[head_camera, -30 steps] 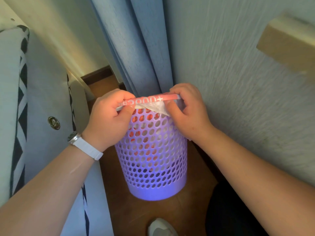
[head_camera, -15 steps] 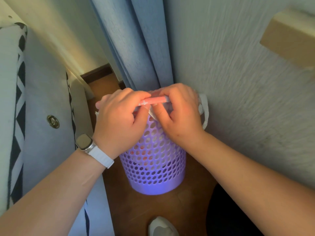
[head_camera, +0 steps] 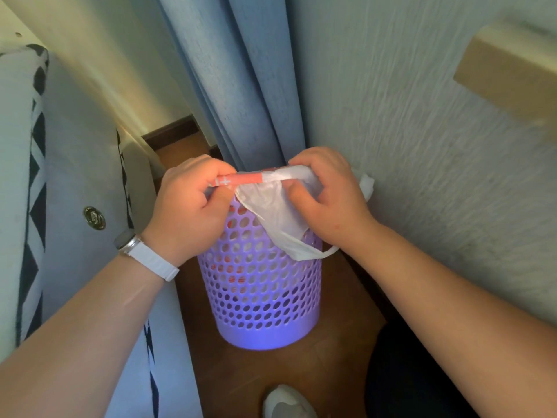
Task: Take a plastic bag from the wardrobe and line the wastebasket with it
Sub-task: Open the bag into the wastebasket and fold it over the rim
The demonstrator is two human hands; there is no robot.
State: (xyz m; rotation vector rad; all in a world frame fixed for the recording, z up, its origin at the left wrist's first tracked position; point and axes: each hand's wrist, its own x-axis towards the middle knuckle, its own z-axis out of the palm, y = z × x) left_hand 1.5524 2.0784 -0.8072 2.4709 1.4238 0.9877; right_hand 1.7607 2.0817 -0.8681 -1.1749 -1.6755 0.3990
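Shoe at bottom edge, on floor. Basket upright on floor, unlined so far. Above its rim: left hand fingers clenched on pink roll; right hand fingers pinching bag. Change vs half second ago: bag now peeled off roll, loose sheet hanging over rim. Judgement: separating done soon, then open and fit. Curtain behind.

Pretty bright daylight overall, warm patch glowing on the wall upper left. The wastebasket base looks a bit blown-out purple. Wide-angle lens bends the edges, and the wooden block top right is motion-blurred.
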